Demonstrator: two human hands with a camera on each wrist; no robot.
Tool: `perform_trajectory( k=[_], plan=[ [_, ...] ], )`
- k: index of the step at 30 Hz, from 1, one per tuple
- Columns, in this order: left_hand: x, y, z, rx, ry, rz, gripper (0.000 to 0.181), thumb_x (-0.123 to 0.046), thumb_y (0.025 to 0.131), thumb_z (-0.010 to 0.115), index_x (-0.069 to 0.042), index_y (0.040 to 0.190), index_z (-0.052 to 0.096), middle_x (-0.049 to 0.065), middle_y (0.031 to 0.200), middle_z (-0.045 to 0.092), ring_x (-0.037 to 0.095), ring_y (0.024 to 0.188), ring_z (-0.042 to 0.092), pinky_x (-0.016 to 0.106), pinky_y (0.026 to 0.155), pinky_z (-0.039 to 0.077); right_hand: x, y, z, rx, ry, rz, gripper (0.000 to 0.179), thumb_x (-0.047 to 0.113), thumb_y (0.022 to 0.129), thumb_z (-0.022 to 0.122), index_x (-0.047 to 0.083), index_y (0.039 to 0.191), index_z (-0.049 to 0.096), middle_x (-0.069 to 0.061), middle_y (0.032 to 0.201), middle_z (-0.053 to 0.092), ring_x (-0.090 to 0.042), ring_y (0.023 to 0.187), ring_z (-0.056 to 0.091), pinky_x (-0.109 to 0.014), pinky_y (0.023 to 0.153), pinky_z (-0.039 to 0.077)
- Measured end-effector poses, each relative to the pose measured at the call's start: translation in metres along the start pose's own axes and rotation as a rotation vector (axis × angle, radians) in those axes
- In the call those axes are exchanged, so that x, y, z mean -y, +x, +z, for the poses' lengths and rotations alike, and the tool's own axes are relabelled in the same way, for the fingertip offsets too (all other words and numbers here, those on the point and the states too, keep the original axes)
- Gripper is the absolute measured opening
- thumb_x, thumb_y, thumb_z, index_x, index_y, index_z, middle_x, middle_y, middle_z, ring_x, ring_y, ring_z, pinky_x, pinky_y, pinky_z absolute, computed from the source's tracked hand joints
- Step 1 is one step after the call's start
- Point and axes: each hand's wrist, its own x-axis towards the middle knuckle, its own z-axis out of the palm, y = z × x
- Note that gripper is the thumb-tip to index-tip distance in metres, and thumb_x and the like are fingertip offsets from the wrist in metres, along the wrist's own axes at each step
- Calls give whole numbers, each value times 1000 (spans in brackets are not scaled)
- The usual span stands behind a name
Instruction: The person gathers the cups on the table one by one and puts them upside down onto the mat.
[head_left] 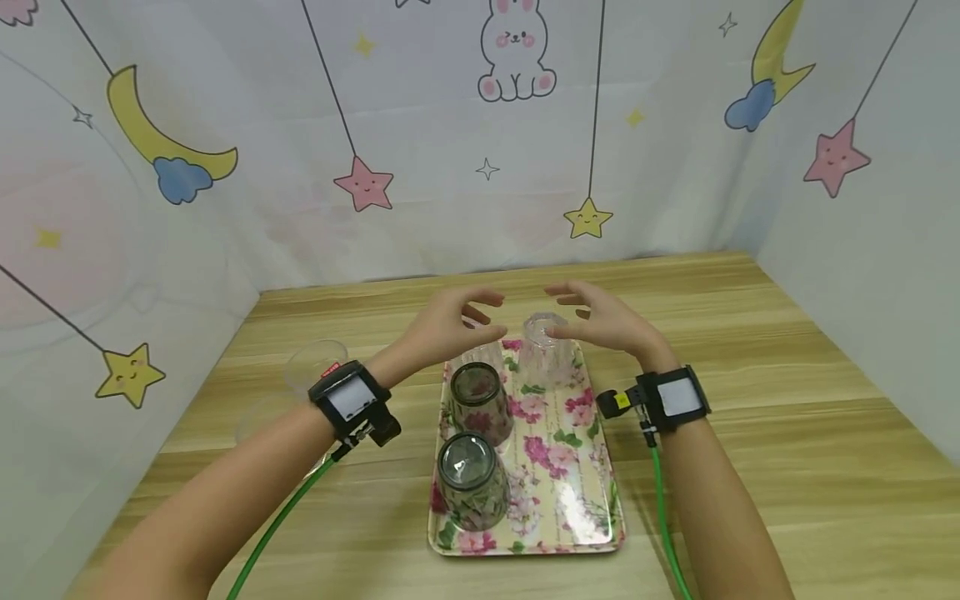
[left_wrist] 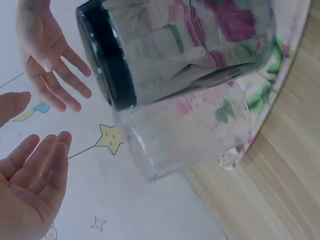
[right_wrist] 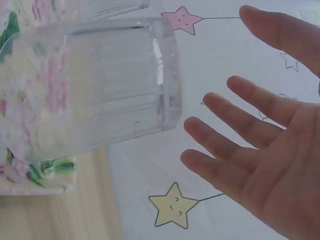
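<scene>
A floral tray [head_left: 558,454] holds upturned drinking glasses. Two smoky grey glasses, a nearer one [head_left: 472,487] and one behind it [head_left: 482,408], stand along its left side. Farther back are a clear glass [head_left: 480,354] on the left and another clear glass [head_left: 546,358] on the right. My left hand [head_left: 453,325] hovers over the left clear glass, fingers relaxed and holding nothing. My right hand [head_left: 603,321] hangs above and beside the right clear glass. In the right wrist view its fingers [right_wrist: 240,132] are spread, apart from that glass.
Transparent round items [head_left: 315,364], faint and partly behind my left forearm, lie on the wooden table [head_left: 750,375] left of the tray. A printed cloth [head_left: 450,125] with stars and moons hangs behind the table and along its sides. Green cables [head_left: 281,517] run from both wrist cameras.
</scene>
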Motion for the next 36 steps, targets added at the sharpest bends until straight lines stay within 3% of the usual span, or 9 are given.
perform_trajectory(
  k=[9, 19, 36],
  plan=[
    [10, -45, -33, -115, -27, -102, 44, -37, 91, 65, -20, 131, 56, 2, 134, 57, 23, 111, 64, 39, 84, 58, 28, 0, 3, -81, -24, -72, 53, 34, 90, 67, 14, 137, 49, -10, 144, 48, -31, 136, 42, -51, 115, 34],
    [25, -87, -51, -187, -7, -112, 43, -30, 93, 63, -14, 132, 55, 9, 132, 60, 27, 111, 64, 45, 93, 55, 57, -6, 15, -57, -2, -107, 52, 28, 92, 66, 15, 139, 48, -8, 142, 49, -28, 131, 48, -46, 107, 45],
    [38, -142, -65, -283, 14, -137, 41, -29, 95, 61, -12, 132, 55, 10, 130, 61, 28, 111, 64, 44, 91, 55, 128, 11, 38, 151, -115, -235, 52, 26, 94, 63, 13, 141, 46, -6, 143, 50, -23, 127, 53, -38, 101, 51]
  ],
)
